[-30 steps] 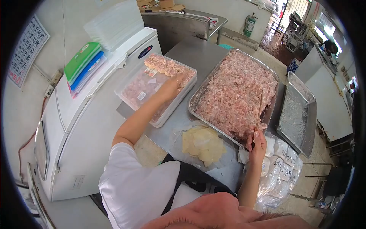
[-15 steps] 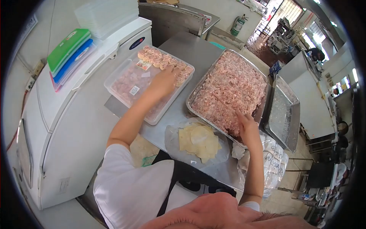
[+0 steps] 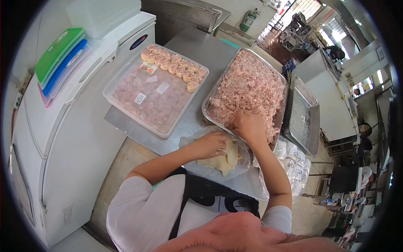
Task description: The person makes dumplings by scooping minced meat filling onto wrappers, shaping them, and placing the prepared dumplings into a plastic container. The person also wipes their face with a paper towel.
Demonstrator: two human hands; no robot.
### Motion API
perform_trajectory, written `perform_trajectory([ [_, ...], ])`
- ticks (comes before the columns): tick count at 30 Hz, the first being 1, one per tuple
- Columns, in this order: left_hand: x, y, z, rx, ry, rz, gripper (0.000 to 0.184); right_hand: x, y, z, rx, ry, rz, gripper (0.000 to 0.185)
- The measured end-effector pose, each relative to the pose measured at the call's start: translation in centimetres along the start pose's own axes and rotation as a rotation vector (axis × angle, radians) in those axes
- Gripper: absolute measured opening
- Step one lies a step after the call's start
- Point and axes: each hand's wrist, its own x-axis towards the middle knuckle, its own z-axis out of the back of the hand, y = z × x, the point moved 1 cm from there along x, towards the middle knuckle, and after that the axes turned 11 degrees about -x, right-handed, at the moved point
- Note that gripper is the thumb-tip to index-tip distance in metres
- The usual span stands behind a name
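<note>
My left hand (image 3: 213,144) is over the stack of thin pale-yellow dumpling wrappers (image 3: 226,166), which lies on a clear plastic sheet. Its fingers pinch a wrapper whose edge curls up. My right hand (image 3: 250,124) is closed at the near edge of the ground meat (image 3: 256,84), around a thin stick-like tool mostly hidden by the hand and meat. The meat fills a deep metal tray (image 3: 205,110). To the left, rows of filled dumplings (image 3: 172,63) sit along the far side of a clear plastic container (image 3: 166,133) with labels on it.
A second metal tray (image 3: 312,145) stands on the right, beside plastic-wrapped packages (image 3: 289,161) with handwriting. At left is a white freezer (image 3: 84,138) carrying green and blue lids (image 3: 58,54). A fire extinguisher (image 3: 248,20) is at the back wall.
My left hand has moved from the dumpling rows down to the wrappers. My right hand has shifted left along the meat. The whole view has shifted slightly.
</note>
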Motion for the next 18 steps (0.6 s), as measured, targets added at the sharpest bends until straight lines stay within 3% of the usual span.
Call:
perform_trajectory([
  [5, 0.3, 0.0, 1.1, -0.366, -0.032, 0.134, 0.020, -2.2, 1.2, 0.3, 0.050, 0.107, 0.035, 0.018],
  [10, 0.8, -1.0, 2.3, -0.215, -0.149, 0.069, 0.016, -4.5, -0.3, -0.1, 0.191, 0.105, -0.078, 0.031],
  [12, 0.9, -1.9, 3.0, -0.137, -0.220, 0.074, 0.015, -4.9, -2.0, 0.1, 0.118, 0.109, 0.002, 0.030],
  [15, 0.5, -3.0, 3.3, -0.280, -0.287, 0.207, 0.012, -3.3, -3.3, 5.5, -0.047, 0.139, -0.036, 0.027],
  [16, 0.4, -3.0, 3.1, -0.404, -0.345, 0.337, 0.012, -2.2, -3.4, 4.8, -0.044, 0.139, -0.033, 0.027],
  [17, 0.2, -2.9, 2.9, -0.527, -0.403, 0.466, 0.011, -0.7, -3.3, 3.7, -0.068, -0.027, 0.006, 0.021],
  [18, 0.2, -2.8, 2.5, -0.525, -0.404, 0.468, 0.011, 0.0, -2.7, 2.8, -0.094, -0.195, 0.044, 0.015],
])
